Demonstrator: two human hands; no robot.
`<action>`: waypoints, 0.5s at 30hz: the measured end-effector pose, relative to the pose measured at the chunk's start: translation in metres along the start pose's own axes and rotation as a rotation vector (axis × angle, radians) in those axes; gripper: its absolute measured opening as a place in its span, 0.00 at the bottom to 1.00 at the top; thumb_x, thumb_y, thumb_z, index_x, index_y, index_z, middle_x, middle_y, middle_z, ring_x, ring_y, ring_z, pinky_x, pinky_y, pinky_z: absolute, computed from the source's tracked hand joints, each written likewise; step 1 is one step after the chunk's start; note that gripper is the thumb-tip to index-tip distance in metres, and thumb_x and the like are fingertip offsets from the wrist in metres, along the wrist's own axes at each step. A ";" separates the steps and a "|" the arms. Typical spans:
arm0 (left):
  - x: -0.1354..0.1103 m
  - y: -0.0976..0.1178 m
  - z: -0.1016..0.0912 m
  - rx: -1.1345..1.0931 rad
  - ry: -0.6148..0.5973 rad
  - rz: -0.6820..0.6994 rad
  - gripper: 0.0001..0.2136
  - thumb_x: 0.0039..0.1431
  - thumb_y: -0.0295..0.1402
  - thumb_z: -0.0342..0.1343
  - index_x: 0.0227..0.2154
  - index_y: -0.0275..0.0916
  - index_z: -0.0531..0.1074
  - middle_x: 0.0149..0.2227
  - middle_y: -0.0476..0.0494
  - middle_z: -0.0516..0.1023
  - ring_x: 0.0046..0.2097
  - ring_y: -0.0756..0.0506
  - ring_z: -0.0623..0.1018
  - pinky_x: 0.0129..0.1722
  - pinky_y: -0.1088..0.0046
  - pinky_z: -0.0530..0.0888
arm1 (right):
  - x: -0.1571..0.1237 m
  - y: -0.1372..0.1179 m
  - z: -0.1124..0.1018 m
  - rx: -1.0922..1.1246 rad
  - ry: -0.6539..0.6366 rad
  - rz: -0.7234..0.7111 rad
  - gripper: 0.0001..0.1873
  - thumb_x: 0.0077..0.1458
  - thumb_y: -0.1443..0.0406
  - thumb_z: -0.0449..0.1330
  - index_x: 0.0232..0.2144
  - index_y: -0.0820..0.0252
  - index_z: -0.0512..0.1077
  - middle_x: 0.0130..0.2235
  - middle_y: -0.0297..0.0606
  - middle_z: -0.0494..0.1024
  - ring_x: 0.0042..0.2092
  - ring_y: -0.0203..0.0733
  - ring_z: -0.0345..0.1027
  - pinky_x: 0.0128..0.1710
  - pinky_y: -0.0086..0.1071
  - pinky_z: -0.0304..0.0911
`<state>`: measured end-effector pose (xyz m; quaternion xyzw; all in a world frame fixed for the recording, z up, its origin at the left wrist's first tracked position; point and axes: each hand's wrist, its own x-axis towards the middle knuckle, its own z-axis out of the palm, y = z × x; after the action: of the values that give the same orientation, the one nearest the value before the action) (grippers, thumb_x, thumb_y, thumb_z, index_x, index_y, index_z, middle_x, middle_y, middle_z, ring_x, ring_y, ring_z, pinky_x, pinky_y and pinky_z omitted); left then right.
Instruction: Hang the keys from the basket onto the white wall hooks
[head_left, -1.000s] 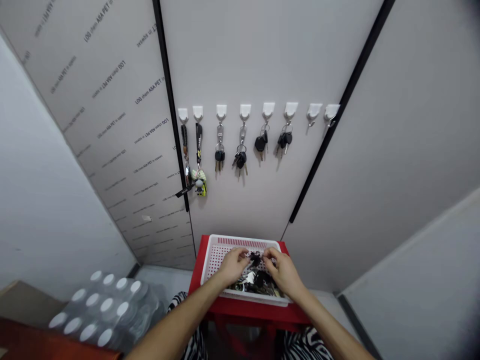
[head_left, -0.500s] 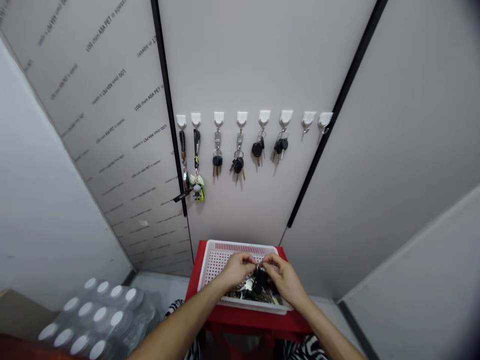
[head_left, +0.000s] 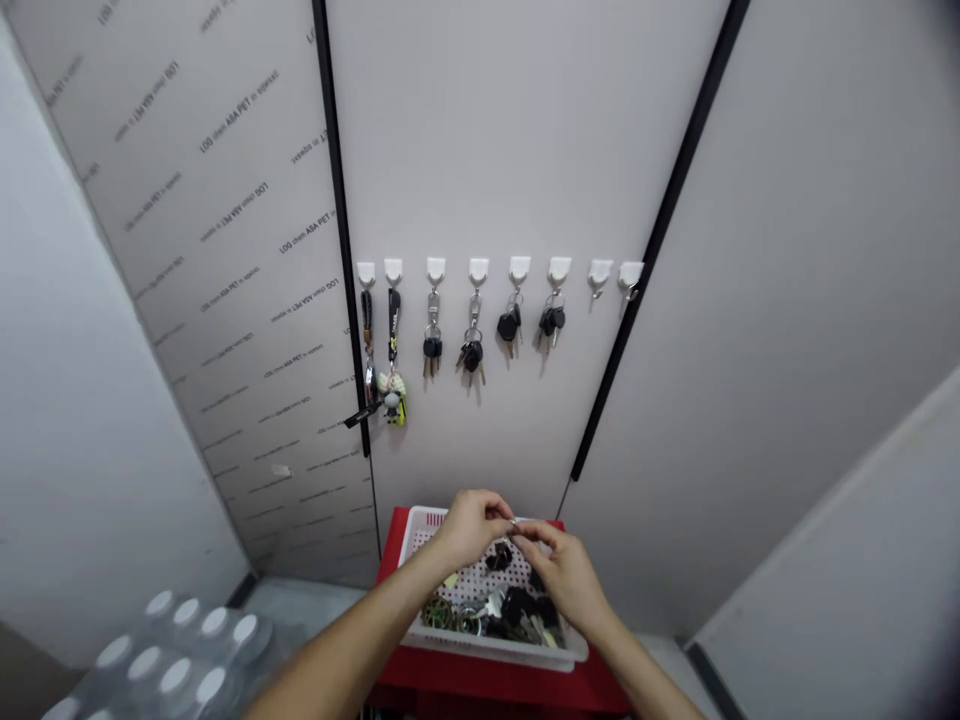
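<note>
My left hand (head_left: 471, 527) and my right hand (head_left: 564, 572) meet above a white perforated basket (head_left: 427, 522). Both pinch a small key ring (head_left: 513, 523), from which a black key (head_left: 500, 557) hangs. More keys (head_left: 495, 610) lie heaped in the basket. On the wall above runs a row of white hooks (head_left: 495, 270). Several of them carry key sets (head_left: 472, 350); the two rightmost hooks (head_left: 615, 274) carry nothing.
The basket stands on a red stool (head_left: 540, 688) against the wall. A shrink-wrapped pack of bottles (head_left: 165, 665) sits on the floor at lower left. Black vertical strips (head_left: 341, 240) divide the wall panels.
Both hands have risen out of the heap with a key ring pinched between them. The view has tilted so the hooks sit lower in the picture.
</note>
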<state>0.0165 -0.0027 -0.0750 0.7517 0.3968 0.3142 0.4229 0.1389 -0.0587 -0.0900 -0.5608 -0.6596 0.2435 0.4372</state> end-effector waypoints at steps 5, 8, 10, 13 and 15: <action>0.007 0.019 -0.003 -0.186 0.013 0.033 0.06 0.38 0.27 0.49 0.23 0.32 0.66 0.20 0.49 0.68 0.24 0.54 0.65 0.25 0.80 0.63 | 0.016 -0.012 -0.013 0.170 0.096 0.019 0.11 0.41 0.59 0.50 0.20 0.62 0.64 0.19 0.32 0.67 0.24 0.33 0.60 0.25 0.26 0.57; 0.011 0.030 -0.007 -0.218 -0.008 0.051 0.06 0.40 0.27 0.48 0.24 0.32 0.66 0.23 0.49 0.69 0.26 0.54 0.66 0.28 0.79 0.63 | 0.041 -0.030 -0.042 0.237 0.148 0.001 0.10 0.39 0.60 0.52 0.17 0.62 0.64 0.16 0.31 0.65 0.21 0.31 0.58 0.23 0.26 0.57; 0.013 0.035 -0.010 -0.202 -0.016 0.044 0.07 0.39 0.27 0.48 0.25 0.32 0.66 0.23 0.48 0.69 0.26 0.54 0.66 0.28 0.79 0.63 | 0.062 -0.047 -0.068 0.262 0.223 -0.018 0.10 0.38 0.60 0.53 0.17 0.63 0.64 0.16 0.30 0.65 0.20 0.30 0.58 0.22 0.25 0.57; 0.014 0.038 -0.013 -0.195 -0.003 0.023 0.06 0.39 0.27 0.48 0.25 0.32 0.66 0.24 0.48 0.69 0.27 0.54 0.66 0.29 0.79 0.62 | 0.096 -0.073 -0.107 0.322 0.387 -0.041 0.10 0.35 0.60 0.55 0.18 0.63 0.64 0.16 0.29 0.65 0.18 0.28 0.57 0.21 0.24 0.57; 0.014 0.039 -0.014 -0.199 0.001 0.004 0.06 0.39 0.26 0.48 0.25 0.32 0.66 0.23 0.49 0.68 0.26 0.54 0.66 0.29 0.79 0.62 | 0.117 -0.089 -0.127 0.362 0.469 -0.057 0.09 0.34 0.61 0.55 0.17 0.64 0.63 0.15 0.29 0.65 0.17 0.26 0.57 0.19 0.23 0.57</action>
<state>0.0252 0.0022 -0.0329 0.7066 0.3623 0.3532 0.4946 0.2014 0.0092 0.0816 -0.4960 -0.5018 0.2084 0.6773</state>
